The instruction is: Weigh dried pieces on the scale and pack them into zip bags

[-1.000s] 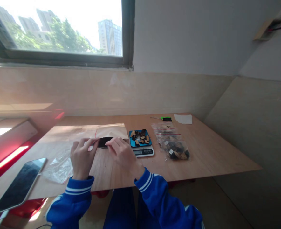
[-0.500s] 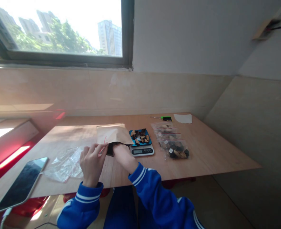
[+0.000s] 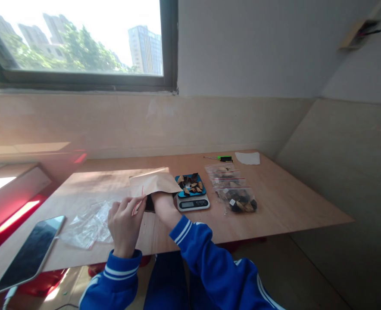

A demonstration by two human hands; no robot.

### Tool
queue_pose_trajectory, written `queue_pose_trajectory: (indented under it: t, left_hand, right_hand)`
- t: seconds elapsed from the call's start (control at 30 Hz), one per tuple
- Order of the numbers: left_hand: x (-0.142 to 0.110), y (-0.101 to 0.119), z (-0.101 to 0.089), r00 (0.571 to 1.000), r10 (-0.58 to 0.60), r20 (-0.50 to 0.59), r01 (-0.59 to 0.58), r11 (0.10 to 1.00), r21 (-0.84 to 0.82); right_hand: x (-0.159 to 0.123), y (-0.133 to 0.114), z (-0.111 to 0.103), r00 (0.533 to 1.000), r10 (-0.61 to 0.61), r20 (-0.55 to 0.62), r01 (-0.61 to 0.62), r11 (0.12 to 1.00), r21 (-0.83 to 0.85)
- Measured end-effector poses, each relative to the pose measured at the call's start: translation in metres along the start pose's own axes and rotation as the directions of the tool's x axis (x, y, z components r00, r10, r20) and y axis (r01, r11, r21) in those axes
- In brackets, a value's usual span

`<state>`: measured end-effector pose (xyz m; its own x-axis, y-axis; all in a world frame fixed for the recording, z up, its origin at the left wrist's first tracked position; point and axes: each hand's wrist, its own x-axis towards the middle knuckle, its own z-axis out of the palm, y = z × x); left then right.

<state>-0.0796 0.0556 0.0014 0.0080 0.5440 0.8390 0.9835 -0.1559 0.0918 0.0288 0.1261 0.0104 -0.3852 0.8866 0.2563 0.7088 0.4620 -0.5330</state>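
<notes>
As left hand [image 3: 125,228] pinches kraft-paper envelope [image 3: 153,182], right hand [image 3: 162,209] beneath, grip unseen

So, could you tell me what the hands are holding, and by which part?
The left hand pinches the near edge of the kraft paper envelope by its red mark; the right hand's fingers are hidden under the envelope, so its hold cannot be told.
</notes>
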Motion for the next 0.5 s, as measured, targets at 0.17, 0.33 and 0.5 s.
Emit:
queue_pose_trajectory:
  t: [0.17,0.33,0.5]
  left_hand:
    - [0.003,-0.007,0.003,1.000,-0.003,0.002,0.003,1.000,0.001]
    - [0.007,-0.018,0.006,0.999,-0.039,-0.001,0.039,0.999,0.018]
    - [0.009,-0.025,0.011,0.995,-0.100,0.006,0.100,0.994,0.033]
  right_hand:
    - [-0.041,-0.009,-0.025,0.997,-0.044,0.064,0.055,0.980,-0.191]
    - [-0.081,0.007,-0.058,0.922,-0.333,-0.198,0.367,0.914,0.170]
    - [-0.093,0.065,-0.060,0.882,-0.107,-0.458,0.194,0.970,0.148]
